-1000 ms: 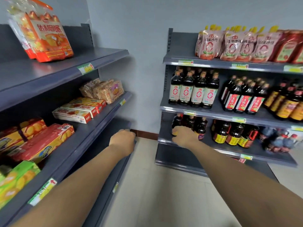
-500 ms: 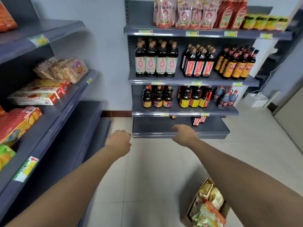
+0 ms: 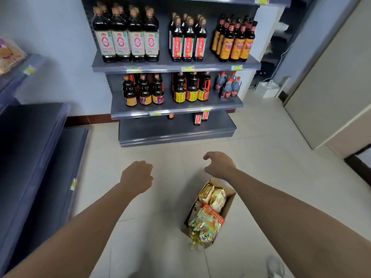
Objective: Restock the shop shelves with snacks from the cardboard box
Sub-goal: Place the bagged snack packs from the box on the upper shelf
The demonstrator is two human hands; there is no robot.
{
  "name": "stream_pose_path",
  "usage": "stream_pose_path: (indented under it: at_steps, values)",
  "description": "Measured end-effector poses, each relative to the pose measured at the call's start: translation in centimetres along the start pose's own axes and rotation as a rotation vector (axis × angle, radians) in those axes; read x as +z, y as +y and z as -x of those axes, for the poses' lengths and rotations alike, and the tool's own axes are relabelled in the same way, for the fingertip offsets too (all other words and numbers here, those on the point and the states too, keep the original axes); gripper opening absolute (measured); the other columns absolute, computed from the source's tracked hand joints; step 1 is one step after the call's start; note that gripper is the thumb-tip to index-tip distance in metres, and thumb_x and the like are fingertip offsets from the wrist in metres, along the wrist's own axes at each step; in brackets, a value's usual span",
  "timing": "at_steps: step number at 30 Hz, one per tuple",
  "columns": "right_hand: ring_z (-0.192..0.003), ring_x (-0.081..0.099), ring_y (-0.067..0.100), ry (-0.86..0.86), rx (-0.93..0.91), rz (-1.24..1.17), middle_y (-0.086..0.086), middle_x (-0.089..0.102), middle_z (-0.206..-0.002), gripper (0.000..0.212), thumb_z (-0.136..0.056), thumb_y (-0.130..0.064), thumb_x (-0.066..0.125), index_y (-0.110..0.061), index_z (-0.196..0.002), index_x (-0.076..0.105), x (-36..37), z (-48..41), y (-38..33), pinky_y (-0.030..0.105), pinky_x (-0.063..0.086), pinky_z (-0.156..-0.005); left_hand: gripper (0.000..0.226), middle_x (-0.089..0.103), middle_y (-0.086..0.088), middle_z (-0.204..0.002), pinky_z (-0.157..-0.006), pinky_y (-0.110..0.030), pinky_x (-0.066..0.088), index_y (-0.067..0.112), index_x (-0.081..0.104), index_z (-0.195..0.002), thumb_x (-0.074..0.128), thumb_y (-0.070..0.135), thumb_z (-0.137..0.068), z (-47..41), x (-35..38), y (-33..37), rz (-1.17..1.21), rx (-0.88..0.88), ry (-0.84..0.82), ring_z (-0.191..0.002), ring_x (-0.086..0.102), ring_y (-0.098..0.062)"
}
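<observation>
An open cardboard box (image 3: 228, 199) stands on the tiled floor, low and right of centre, packed with yellow and orange snack packets (image 3: 208, 215). My right hand (image 3: 219, 164) hovers just above the box's far end, fingers curled and apart, holding nothing. Left of the box, over bare floor, my left hand (image 3: 137, 176) hangs with its fingers loosely curled and nothing in it. The grey snack shelves (image 3: 40, 149) run along the left edge, with one bagged snack (image 3: 9, 55) showing at the upper left.
A grey shelf unit (image 3: 174, 66) straight ahead holds rows of dark sauce bottles (image 3: 128, 37). A white bin (image 3: 267, 89) sits on the floor at the right, beside a beige wall. Pale floor tiles lie between the shelves and the box.
My view has swung right and down, so the left snack shelves slid out of view and the box came fully into sight. Both hands dropped lower, the right one over the box.
</observation>
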State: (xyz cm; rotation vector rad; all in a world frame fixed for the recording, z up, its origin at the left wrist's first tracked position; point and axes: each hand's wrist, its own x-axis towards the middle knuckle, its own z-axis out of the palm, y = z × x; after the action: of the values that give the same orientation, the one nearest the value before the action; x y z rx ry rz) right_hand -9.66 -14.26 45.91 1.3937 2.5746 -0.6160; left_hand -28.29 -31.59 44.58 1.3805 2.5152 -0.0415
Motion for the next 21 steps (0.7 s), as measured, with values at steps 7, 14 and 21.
stream_pose_path:
  at_steps: [7, 14, 21]
  values:
    - [-0.126, 0.049, 0.02, -0.119, 0.093, -0.05, -0.004, 0.051, -0.139, 0.049, -0.084, -0.015, 0.054, -0.028, -0.131, 0.053, 2.3, -0.8, 9.6, 0.032, 0.048, -0.093, 0.034, 0.051, 0.002, -0.132, -0.102, -0.028, 0.038, 0.02, 0.053, -0.13, 0.044, 0.029, -0.099, -2.1, 6.6, 9.0, 0.017, 0.061, -0.101, -0.129, 0.043, -0.016]
    - [-0.119, 0.053, 0.023, -0.224, 0.144, -0.044, -0.001, 0.055, -0.133, 0.051, -0.083, -0.009, 0.052, -0.028, -0.131, 0.052, 5.3, -5.4, 15.1, 0.029, 0.047, -0.079, 0.033, 0.055, -0.003, -0.127, -0.095, -0.032, 0.045, 0.017, 0.055, -0.129, 0.046, 0.025, -0.098, -7.1, 11.9, 13.8, 0.052, 0.075, -0.259, -0.123, 0.048, -0.021]
    - [-0.114, 0.057, 0.024, -0.36, 0.13, -0.022, 0.007, 0.049, -0.14, 0.052, -0.083, -0.01, 0.053, -0.029, -0.132, 0.053, 9.9, -10.6, 18.1, 0.029, 0.047, -0.074, 0.024, 0.056, -0.007, -0.115, -0.086, -0.033, 0.046, 0.008, 0.058, -0.112, 0.047, 0.023, -0.098, -9.9, 17.7, 15.6, 0.098, 0.017, -0.372, -0.113, 0.052, -0.024]
